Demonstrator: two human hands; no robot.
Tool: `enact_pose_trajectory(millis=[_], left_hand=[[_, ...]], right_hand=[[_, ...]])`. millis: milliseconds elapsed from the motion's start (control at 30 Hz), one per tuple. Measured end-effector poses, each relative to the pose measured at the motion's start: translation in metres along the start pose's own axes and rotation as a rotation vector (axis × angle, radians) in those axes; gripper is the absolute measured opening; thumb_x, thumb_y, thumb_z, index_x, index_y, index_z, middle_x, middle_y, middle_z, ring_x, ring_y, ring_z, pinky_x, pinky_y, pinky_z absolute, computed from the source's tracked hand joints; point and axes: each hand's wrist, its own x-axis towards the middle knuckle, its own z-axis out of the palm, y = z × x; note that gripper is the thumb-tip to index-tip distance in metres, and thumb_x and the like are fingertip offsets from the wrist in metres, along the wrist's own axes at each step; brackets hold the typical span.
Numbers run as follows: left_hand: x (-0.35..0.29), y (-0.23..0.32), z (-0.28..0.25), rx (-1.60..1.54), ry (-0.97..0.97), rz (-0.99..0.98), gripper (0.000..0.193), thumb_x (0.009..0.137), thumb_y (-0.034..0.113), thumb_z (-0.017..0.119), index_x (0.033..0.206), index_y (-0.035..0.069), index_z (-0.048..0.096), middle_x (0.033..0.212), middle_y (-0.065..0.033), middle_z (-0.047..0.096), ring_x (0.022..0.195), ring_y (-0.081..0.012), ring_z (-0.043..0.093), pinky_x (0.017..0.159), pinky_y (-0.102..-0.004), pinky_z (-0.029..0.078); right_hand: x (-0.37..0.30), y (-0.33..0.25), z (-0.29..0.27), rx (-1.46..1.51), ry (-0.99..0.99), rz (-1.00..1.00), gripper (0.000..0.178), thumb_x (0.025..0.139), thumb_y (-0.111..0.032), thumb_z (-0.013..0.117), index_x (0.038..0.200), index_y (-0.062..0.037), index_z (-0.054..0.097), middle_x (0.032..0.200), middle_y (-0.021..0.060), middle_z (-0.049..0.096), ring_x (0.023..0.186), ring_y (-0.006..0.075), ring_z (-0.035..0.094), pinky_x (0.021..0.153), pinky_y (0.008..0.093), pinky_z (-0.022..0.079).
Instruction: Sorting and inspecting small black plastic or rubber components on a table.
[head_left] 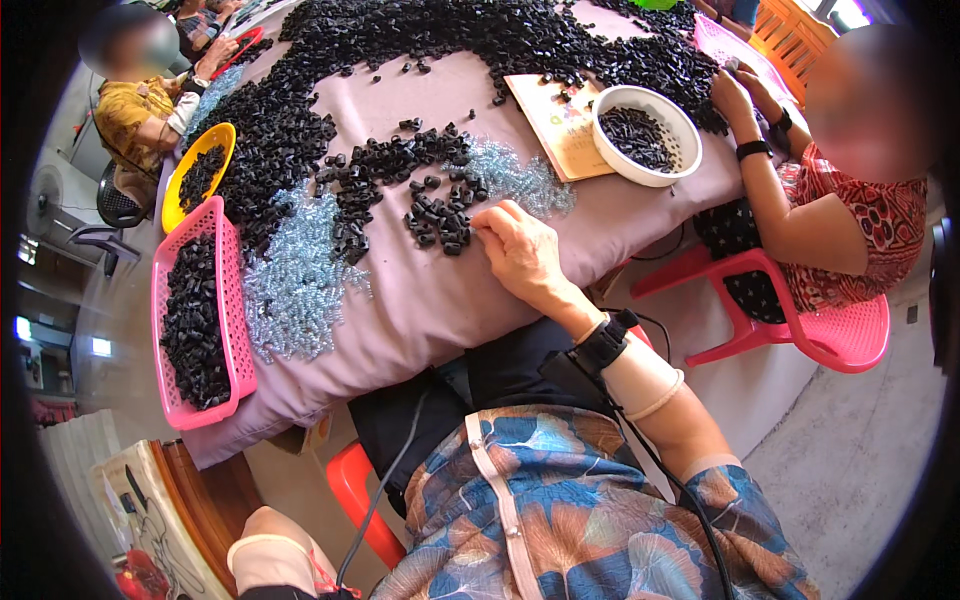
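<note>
My right hand (522,252) rests low over the table at the right edge of a small pile of short black plastic pieces (440,215). Its fingertips are pressed together, and whatever they pinch is too small or hidden to make out. Just beyond the hand lies a patch of small clear bluish pieces (515,175). A larger heap of the same clear pieces (300,275) spreads to the left, bordered by more black pieces. Only part of my left arm (268,525), with a pale sleeve, shows at the lower left; its hand is outside the picture.
A pink basket (243,350) and a yellow tray (232,140) hold black pieces at left. A white round bowl (690,145) stands by a booklet (550,135). A great black heap (420,35) covers the far table. People sit at right (850,220) and far left (135,115).
</note>
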Motion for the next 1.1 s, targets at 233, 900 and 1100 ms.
enact_pose_trajectory(millis=[233,900,1100], left_hand=[[-0.086,-0.029,-0.094,0.395,0.939,0.151,0.016,0.086,0.014,0.055,0.094,0.001,0.059,0.074,-0.005,0.06,0.058,-0.014,0.055,0.051,-0.0285,0.044],[-0.143,-0.173,-0.126,0.302,1.95,-0.368,0.013,0.086,0.011,0.057,0.095,0.001,0.057,0.07,-0.0012,0.059,0.046,-0.0037,0.051,0.036,-0.0156,0.035],[-0.142,-0.174,-0.123,0.301,1.876,-0.371,0.014,0.086,0.008,0.055,0.097,-0.002,0.055,0.072,-0.0065,0.06,0.049,-0.0073,0.054,0.037,-0.0176,0.039]], right_hand=[[0.004,-0.009,0.009,0.148,0.021,0.032,0.01,0.075,-0.005,0.055,0.084,-0.0082,0.058,0.08,0.0078,0.059,0.072,0.0264,0.06,0.063,0.0328,0.048],[-0.003,-0.041,0.009,0.659,-0.311,0.303,0.015,0.08,-0.001,0.058,0.095,-0.0025,0.059,0.072,-0.0012,0.058,0.064,0.0039,0.05,0.059,0.0186,0.042],[-0.004,-0.041,0.007,0.822,-0.326,0.396,0.01,0.082,-0.001,0.057,0.092,-0.0019,0.059,0.075,-0.0007,0.059,0.068,0.0045,0.053,0.063,0.0178,0.043]])
